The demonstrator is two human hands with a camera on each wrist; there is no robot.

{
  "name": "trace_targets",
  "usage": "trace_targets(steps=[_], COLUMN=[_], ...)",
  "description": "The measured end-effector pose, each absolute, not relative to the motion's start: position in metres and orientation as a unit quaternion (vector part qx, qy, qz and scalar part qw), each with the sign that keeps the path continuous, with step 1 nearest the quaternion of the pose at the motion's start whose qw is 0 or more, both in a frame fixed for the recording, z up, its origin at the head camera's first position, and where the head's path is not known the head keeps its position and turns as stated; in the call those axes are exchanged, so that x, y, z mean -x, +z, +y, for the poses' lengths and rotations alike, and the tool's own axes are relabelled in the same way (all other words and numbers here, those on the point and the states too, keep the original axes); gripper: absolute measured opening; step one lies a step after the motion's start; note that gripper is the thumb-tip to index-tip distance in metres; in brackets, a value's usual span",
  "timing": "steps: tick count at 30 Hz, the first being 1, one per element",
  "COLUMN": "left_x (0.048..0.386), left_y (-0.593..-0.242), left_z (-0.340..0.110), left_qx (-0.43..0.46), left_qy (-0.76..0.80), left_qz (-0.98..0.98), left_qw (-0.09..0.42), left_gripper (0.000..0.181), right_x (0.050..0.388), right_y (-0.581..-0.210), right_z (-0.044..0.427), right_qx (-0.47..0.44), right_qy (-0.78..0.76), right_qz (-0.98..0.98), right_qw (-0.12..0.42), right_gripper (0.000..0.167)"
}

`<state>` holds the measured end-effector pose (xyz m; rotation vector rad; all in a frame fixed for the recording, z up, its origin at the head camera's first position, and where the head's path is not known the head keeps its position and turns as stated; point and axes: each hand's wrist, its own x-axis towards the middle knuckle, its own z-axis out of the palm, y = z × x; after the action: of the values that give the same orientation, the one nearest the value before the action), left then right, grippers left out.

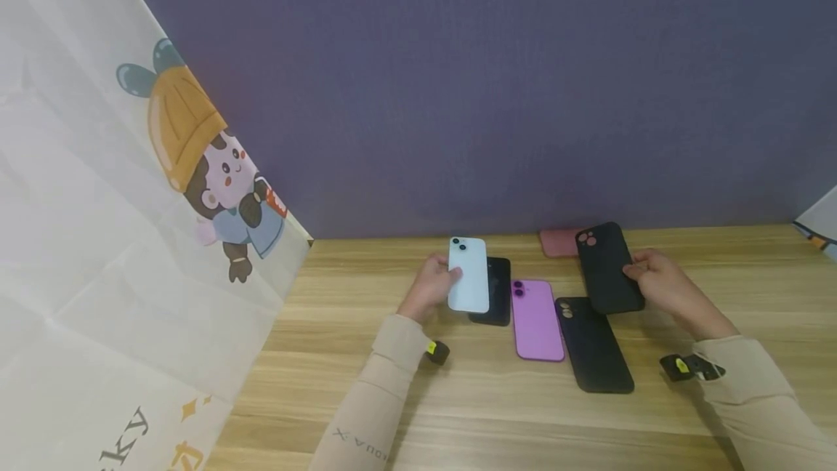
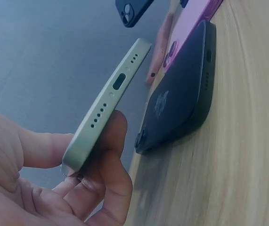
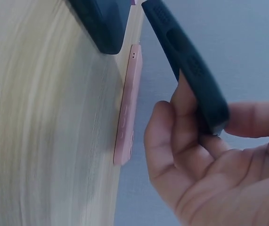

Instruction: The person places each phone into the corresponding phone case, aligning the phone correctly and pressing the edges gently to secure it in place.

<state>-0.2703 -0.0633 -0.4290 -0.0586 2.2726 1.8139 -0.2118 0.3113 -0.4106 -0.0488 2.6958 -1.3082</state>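
My left hand (image 1: 431, 283) grips a pale blue phone (image 1: 468, 286) by its left edge, thumb on the back; the left wrist view shows the phone's bottom edge (image 2: 120, 81), raised off the table. In my right hand (image 1: 667, 288) a black case (image 1: 608, 267) is pinched at its right edge, also held up, with fingers (image 3: 160, 141) curled behind it. A black phone (image 1: 500, 293) lies partly beneath the pale blue one. Beside it lies a purple phone (image 1: 538, 322), and a second black case (image 1: 593, 347) lies partly behind the raised case.
A pink case (image 1: 558, 243) lies at the table's back edge, partly hidden by the raised black case. Behind the wooden table (image 1: 497, 420) stands a dark blue panel (image 1: 458, 93). A white sheet with a cartoon figure (image 1: 229, 180) is on the left.
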Motion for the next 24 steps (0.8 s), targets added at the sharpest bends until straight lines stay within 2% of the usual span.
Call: trace_targets(steps=[24], left_x=[0.266], left_y=[-0.431], left_z=[-0.053], left_qx=[-0.018], left_qy=[0.633], left_qz=[0.761], left_qw=[0.14], left_gripper=[0.033], right_x=[0.214], right_y=[-0.409], right_z=[0.305], right_qx=[0.02], right_qy=[-0.5], right_qz=[0.863], right_qw=[0.062], right_gripper=[0.05])
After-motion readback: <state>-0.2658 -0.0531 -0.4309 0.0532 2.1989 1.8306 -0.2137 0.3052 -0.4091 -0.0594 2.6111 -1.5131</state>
